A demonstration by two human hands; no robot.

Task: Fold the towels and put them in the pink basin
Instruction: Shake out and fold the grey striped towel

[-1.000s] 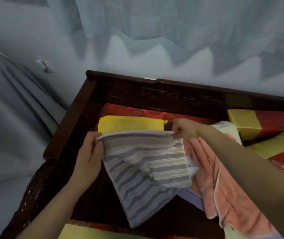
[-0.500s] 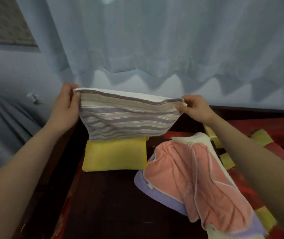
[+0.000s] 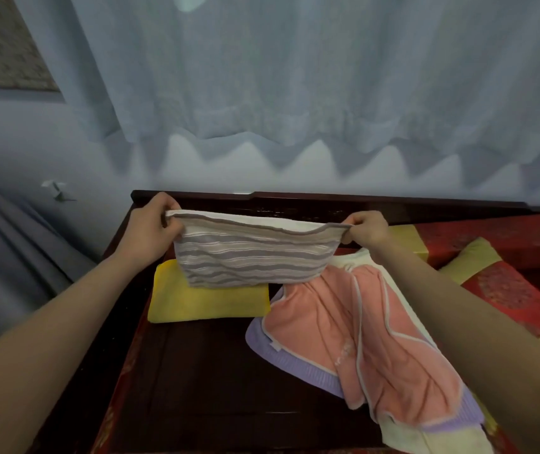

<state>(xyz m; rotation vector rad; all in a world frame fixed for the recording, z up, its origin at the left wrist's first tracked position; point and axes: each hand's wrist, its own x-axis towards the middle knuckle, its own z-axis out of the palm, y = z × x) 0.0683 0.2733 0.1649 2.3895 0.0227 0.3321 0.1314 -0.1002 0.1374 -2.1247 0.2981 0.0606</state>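
Towels first: the grey-and-white striped terry towel (image 3: 254, 257) hangs folded double in the air, its top edge stretched taut between my two hands and its lower edge dangling over the far part of the dark wooden surface (image 3: 209, 381). My left hand (image 3: 151, 231) has its grip closed on the left top corner, fingers curled over the hem; my right hand (image 3: 368, 229) is pinched tight on the right top corner. The weave looks ribbed, with wavy bands of grey and cream, and a plain white layer shows along the upper fold.

Just behind and below the striped towel's hanging edge lies a yellow, soft, plush towel folded into a neat rectangle (image 3: 208, 301), flat on the surface. To its right sprawls an unfolded heap: a salmon-pink fleecy towel with white piping (image 3: 360, 342) on top, a lavender ribbed towel (image 3: 295, 362) peeking out beneath it, and a pale cream towel (image 3: 432, 437) under both, trailing toward the near edge.

Farther right I see red-and-yellow patterned cushions (image 3: 504, 290). Beyond the surface's carved dark rail hangs a sheer, pale blue-grey pleated curtain (image 3: 295, 93).
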